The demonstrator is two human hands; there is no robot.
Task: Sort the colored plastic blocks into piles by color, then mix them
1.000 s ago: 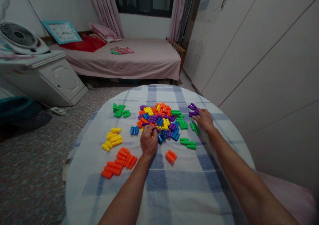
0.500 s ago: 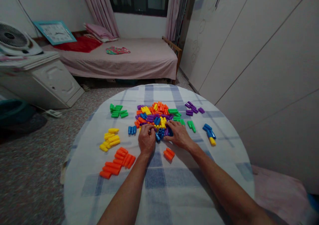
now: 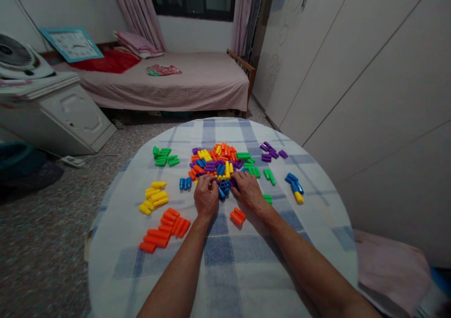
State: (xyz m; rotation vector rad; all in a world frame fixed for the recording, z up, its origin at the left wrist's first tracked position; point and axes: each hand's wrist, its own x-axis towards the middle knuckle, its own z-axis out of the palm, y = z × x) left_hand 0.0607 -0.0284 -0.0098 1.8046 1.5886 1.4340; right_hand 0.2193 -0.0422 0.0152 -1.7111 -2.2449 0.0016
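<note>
Both hands are at the mixed pile of coloured pieces (image 3: 227,153) in the middle of the cloth-covered surface (image 3: 239,271), so the step in hand looks like picking among them. The left hand (image 3: 206,196) curls at the pile's near left edge, the right hand (image 3: 246,189) bends over its near right side, and the blue pieces (image 3: 224,185) lie between them. The next move seems to call for a fingertip grip on chosen pieces without disturbing their neighbours.

Whether either hand is closed on a piece cannot be told: the left fingertips are turned inward, and the right hand covers most of what lies under it. The green pieces (image 3: 268,198) beside the right wrist are partly hidden, and both forearms run out of view.
</note>
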